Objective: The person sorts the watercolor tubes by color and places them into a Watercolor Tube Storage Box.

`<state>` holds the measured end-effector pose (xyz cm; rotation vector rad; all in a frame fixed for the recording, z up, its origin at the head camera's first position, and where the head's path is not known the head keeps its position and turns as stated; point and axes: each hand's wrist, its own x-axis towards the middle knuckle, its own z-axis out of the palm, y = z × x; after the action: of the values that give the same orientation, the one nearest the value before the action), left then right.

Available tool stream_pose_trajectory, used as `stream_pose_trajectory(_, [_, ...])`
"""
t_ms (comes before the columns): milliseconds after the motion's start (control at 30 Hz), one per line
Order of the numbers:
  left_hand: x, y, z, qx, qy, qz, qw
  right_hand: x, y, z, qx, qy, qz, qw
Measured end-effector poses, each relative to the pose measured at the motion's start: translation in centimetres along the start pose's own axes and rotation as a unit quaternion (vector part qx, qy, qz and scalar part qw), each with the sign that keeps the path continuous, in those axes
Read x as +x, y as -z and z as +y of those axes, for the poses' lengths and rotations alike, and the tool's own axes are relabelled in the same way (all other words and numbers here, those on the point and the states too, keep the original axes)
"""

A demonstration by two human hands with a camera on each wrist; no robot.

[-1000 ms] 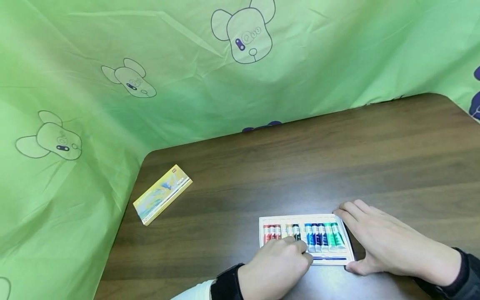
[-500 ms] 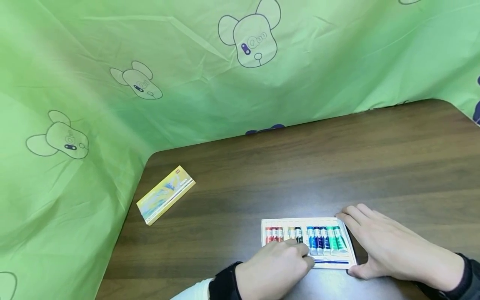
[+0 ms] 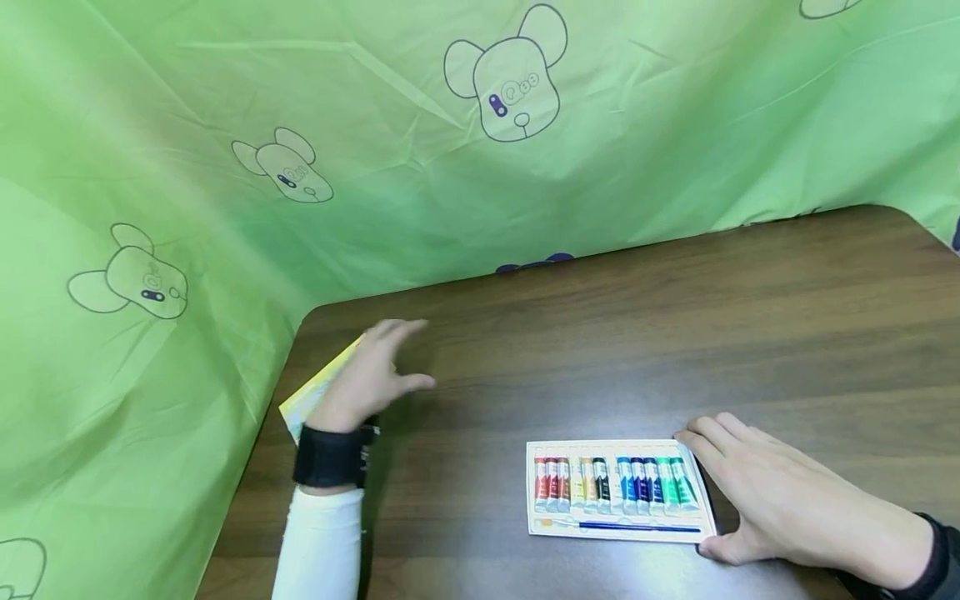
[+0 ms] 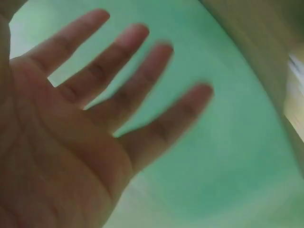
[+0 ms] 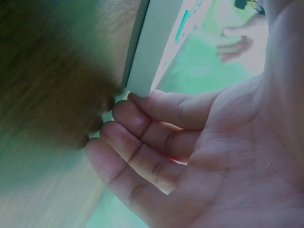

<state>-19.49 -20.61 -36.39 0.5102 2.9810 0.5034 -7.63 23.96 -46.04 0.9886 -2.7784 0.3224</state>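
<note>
A white tray of paint tubes (image 3: 621,491) lies on the table, with red, yellow, black, blue and green tubes in a row. Along its near side lies a paintbrush (image 3: 637,527). My right hand (image 3: 772,492) grips the tray's right end, thumb at the near corner and forefinger at the far one. In the right wrist view, the forefinger meets the corner of the tray (image 5: 154,47). Over the yellow box (image 3: 322,383) at the left is my left hand (image 3: 367,375), fingers spread and nothing held. It hides much of the box; its palm shows in the left wrist view.
The brown wooden table (image 3: 600,358) is bordered at the back and left by a green curtain (image 3: 390,200) printed with cartoon heads. Table surface separates the yellow box from the tray.
My left hand has left the tray and swung far left over the yellow box, uncovering the red tubes and the brush. The right hand stays at the tray's end.
</note>
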Motion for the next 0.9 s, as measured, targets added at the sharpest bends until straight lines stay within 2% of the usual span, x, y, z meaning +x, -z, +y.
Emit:
stream_pose_trajectory(67, [-0.2, 0.8, -3.7, 0.001, 0.061, 0.002, 0.9981, -0.1, 0.0, 0.0, 0.004, -0.003, -0.009, 0.9999])
stream_pose_trajectory(133, [-0.7, 1.3, -6.7, 0.003, 0.101, -0.008, 0.9948, -0.2, 0.0, 0.0, 0.006, -0.004, -0.011, 0.9999])
stream_pose_trajectory(200, [-1.2, 1.6, -8.9, 0.001, 0.127, -0.023, 0.9916, -0.2, 0.0, 0.0, 0.004, -0.002, -0.006, 1.0000])
stream_pose_trajectory(300, [-1.9, 2.0, -11.0, -0.007, 0.153, -0.044, 0.9872, -0.2, 0.0, 0.1, 0.001, 0.001, 0.003, 1.0000])
stream_pose_trajectory(500, [-3.1, 2.2, -12.8, -0.007, 0.177, -0.070, 0.9817, 0.0, 0.0, 0.1, 0.000, 0.000, 0.006, 1.0000])
stream_pose_trajectory(667, [-3.9, 2.0, -13.4, -0.003, 0.199, -0.095, 0.9753, -0.1, 0.1, 0.1, 0.008, -0.002, 0.005, 1.0000])
stream_pose_trajectory(900, [-4.3, 1.9, -13.9, -0.003, 0.222, -0.111, 0.9687, -0.2, 0.3, -0.1, 0.010, -0.018, -0.027, 0.9994])
